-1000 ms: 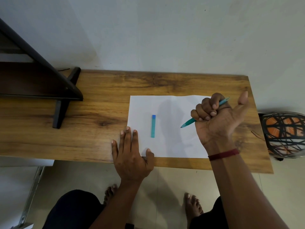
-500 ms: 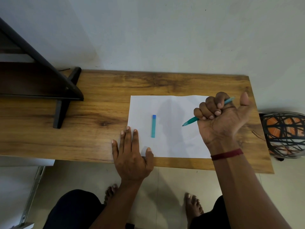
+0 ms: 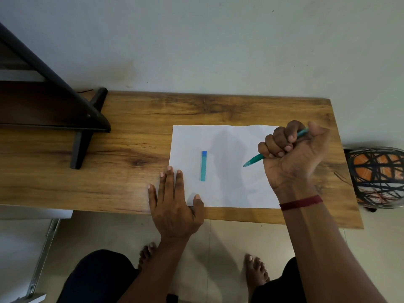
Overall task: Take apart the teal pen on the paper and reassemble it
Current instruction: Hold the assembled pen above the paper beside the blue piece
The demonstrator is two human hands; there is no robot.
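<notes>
The right grip (image 3: 293, 158) has drifted slightly rightward with the pen (image 3: 254, 159), fingers curled in a fist round its barrel. The cap (image 3: 203, 166) lies well apart on the paper (image 3: 229, 138). The left grip (image 3: 175, 206) lies flat with straight fingers, pinning the paper's near corner to the tabletop (image 3: 131, 127). Disassembly seems begun; next, both grips likely must twist the barrel apart.
</notes>
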